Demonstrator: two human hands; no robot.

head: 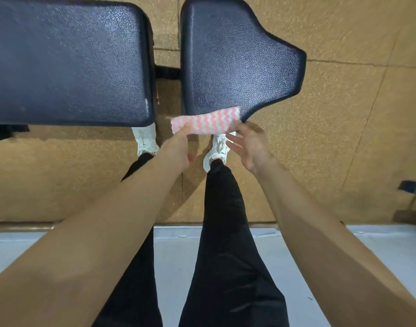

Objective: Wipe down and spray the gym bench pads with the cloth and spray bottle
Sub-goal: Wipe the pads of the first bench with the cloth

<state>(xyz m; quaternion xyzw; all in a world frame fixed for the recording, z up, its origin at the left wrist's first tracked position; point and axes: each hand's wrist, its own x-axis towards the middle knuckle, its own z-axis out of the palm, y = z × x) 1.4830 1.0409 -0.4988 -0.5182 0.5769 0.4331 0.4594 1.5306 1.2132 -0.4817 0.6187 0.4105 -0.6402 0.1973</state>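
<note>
L hand (178, 147) is pinching cloth (205, 123) at seat pad (237, 62) edge; R hand (249, 147) is hovering, fingers spread. Prob. wiping step; next is calling for flat pressure across pad.

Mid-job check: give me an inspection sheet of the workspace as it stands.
Surface: two dark pads, rectangular pad and seat pad.
Job's things: striped cloth at the seat pad's near edge; spray bottle not seen.
Clutter: nothing seen.
Grips: left hand holds the cloth; right hand open beside it.
Cables: nothing seen.
Surroundings: tan floor; dark equipment at right edge.
</note>
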